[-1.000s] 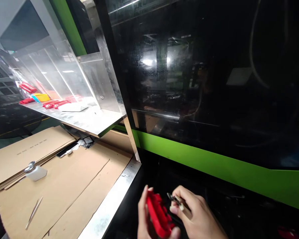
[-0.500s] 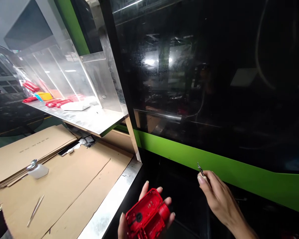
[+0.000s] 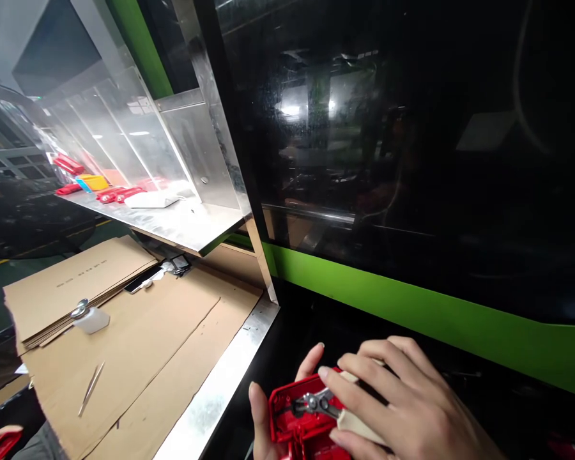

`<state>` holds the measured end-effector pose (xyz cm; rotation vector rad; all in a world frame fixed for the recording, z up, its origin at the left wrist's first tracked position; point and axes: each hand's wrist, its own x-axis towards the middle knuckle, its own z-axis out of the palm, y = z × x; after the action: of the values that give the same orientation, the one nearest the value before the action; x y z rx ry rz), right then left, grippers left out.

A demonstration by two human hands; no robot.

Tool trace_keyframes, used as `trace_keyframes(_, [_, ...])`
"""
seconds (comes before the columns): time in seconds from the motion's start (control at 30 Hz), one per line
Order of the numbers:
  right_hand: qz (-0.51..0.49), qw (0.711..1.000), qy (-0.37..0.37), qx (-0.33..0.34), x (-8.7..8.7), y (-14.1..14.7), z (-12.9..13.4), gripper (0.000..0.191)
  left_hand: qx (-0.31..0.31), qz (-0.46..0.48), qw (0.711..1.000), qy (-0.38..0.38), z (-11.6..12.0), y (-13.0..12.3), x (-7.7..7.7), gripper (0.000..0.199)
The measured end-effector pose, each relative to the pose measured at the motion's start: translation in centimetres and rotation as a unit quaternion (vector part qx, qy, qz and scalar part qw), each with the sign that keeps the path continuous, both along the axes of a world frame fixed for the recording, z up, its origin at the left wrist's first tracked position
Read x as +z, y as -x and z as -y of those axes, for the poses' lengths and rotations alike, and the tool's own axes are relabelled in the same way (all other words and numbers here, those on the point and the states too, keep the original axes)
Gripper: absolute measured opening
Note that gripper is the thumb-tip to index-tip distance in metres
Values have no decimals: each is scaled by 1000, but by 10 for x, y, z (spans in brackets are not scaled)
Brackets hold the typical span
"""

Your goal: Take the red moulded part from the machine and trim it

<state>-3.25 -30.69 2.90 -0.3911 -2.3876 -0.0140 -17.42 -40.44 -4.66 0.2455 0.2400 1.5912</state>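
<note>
A red plastic housing (image 3: 280,421), hollow inside with moulded walls, lies in my left hand (image 3: 261,415). My left fingers wrap around it at the lower middle of the view, with one fingertip showing behind its far edge. Over it, my right hand (image 3: 402,399) is closed on a pair of cutting pliers (image 3: 319,401) with cream handles and a grey metal head. The handles stand apart, and the jaws point left into the housing's cavity. My right hand hides the housing's right side; the frame cuts off its bottom.
Left, tweezers (image 3: 91,388) and a white bottle with a metal top (image 3: 92,319) sit on a cardboard-covered bench (image 3: 158,332). Red parts (image 3: 119,193) lie on a metal shelf (image 3: 182,223). Another person's hand (image 3: 7,430) holds something red at bottom left. A dark machine panel rises ahead.
My right hand has swung left and down, bringing the pliers from beside the green strip into the red housing. The handles now show spread. The view has shifted slightly.
</note>
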Motion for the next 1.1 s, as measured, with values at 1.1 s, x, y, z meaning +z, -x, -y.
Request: trace_keyframes(1.1, [32,999,-1,34,-8,20,5,19,-50,82,995,31,-7,-3,10,49])
